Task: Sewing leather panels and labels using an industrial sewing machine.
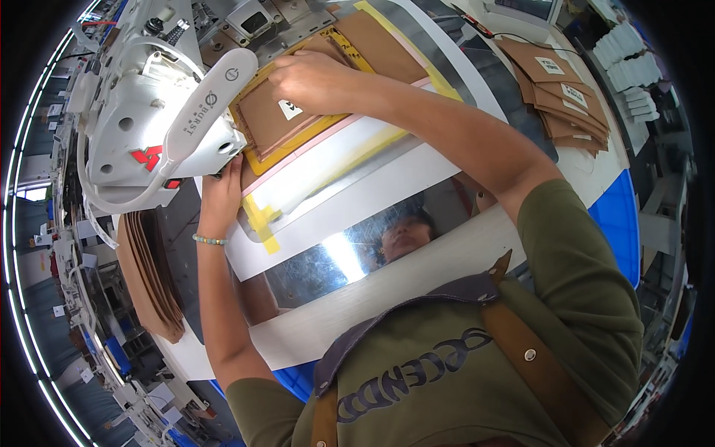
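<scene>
A white sewing machine head (141,127) with a pale lamp arm (201,104) stands at the left. Under and beside it lies a template with a yellow frame (298,150), holding a flat brown panel (261,112) that bears a white label (289,109). My right hand (309,80) rests over the panel near the frame's far side, fingers curled in; what they pinch, if anything, is hidden. My left hand (222,190) lies at the template's near left corner, fingers stretched out, their tips partly covered by the machine head.
Labelled brown pieces (570,100) are stacked at the right, beside a tool with a red-and-black handle (477,26). More brown pieces (145,276) hang over the left table edge. A shiny metal plate (328,261) lies in front, near a blue bin (618,223).
</scene>
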`<state>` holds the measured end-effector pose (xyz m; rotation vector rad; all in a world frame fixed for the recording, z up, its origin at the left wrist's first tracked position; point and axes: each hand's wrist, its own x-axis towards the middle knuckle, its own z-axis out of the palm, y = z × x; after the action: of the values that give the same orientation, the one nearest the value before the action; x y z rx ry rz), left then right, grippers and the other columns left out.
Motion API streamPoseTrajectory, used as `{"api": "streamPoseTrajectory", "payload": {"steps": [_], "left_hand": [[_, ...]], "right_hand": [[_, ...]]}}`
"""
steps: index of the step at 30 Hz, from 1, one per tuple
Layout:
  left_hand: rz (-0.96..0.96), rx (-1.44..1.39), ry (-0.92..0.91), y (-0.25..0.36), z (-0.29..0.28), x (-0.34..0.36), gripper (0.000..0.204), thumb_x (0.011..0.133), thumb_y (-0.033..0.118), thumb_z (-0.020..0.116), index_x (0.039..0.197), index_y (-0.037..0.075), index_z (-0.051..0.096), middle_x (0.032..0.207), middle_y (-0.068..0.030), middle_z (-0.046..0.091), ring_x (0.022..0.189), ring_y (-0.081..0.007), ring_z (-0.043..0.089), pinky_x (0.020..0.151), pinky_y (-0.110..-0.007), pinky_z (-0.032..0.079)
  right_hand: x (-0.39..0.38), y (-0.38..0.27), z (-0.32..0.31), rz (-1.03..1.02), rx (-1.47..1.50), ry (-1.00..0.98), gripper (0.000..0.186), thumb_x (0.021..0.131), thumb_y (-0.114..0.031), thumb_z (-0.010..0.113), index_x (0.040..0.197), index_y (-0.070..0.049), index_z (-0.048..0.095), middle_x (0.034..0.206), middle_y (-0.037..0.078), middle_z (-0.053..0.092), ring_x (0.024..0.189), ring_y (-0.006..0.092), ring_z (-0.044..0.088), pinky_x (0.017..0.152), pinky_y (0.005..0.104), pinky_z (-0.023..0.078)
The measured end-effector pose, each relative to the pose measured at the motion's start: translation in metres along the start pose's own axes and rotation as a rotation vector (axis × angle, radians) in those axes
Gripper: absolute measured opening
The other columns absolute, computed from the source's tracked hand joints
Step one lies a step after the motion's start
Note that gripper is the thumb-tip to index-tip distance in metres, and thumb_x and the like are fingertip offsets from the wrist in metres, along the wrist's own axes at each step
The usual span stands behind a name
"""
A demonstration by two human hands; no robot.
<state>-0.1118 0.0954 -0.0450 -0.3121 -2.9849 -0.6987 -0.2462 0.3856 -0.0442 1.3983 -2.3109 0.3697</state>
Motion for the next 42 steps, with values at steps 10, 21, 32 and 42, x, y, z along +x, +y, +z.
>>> {"api": "streamPoseTrajectory", "payload": {"steps": [10, 21, 32, 42], "left_hand": [[0.246, 0.058, -0.008, 0.016, -0.001, 0.035, 0.041, 0.112, 0.014, 0.058, 0.152, 0.014, 0.063, 0.162, -0.0026, 0.058, 0.15, -0.0259, 0.051, 0.13, -0.041, 0.032], [0.364, 0.034, 0.045, -0.001, -0.002, 0.059, 0.035, 0.107, 0.007, 0.061, 0.141, 0.002, 0.063, 0.152, -0.0118, 0.064, 0.138, -0.0225, 0.06, 0.123, -0.038, 0.042], [0.306, 0.026, 0.066, -0.009, 0.004, 0.075, 0.026, 0.107, 0.005, 0.061, 0.132, 0.006, 0.069, 0.139, -0.0133, 0.067, 0.125, -0.0235, 0.064, 0.115, -0.035, 0.047], [0.497, 0.263, 0.063, -0.02, 0.004, 0.066, 0.045, 0.108, 0.01, 0.054, 0.153, 0.009, 0.058, 0.16, -0.0066, 0.057, 0.148, -0.0265, 0.052, 0.128, -0.039, 0.038]], "right_hand": [[-0.014, -0.024, 0.016, -0.14, 0.375, -0.073, 0.036, 0.092, -0.006, 0.068, 0.122, -0.021, 0.082, 0.137, 0.004, 0.071, 0.131, 0.0245, 0.062, 0.112, 0.046, 0.046], [-0.014, -0.025, 0.013, -0.195, 0.364, -0.054, 0.041, 0.095, -0.008, 0.065, 0.126, -0.03, 0.082, 0.133, 0.001, 0.072, 0.128, 0.023, 0.062, 0.111, 0.0433, 0.046], [-0.014, -0.022, 0.016, -0.174, 0.383, -0.064, 0.046, 0.094, -0.002, 0.064, 0.126, -0.029, 0.083, 0.136, 0.006, 0.072, 0.13, 0.024, 0.062, 0.113, 0.043, 0.047], [-0.016, -0.024, 0.012, -0.165, 0.396, -0.056, 0.045, 0.093, -0.002, 0.064, 0.125, -0.028, 0.083, 0.137, 0.004, 0.072, 0.131, 0.0238, 0.062, 0.112, 0.0436, 0.047]]}}
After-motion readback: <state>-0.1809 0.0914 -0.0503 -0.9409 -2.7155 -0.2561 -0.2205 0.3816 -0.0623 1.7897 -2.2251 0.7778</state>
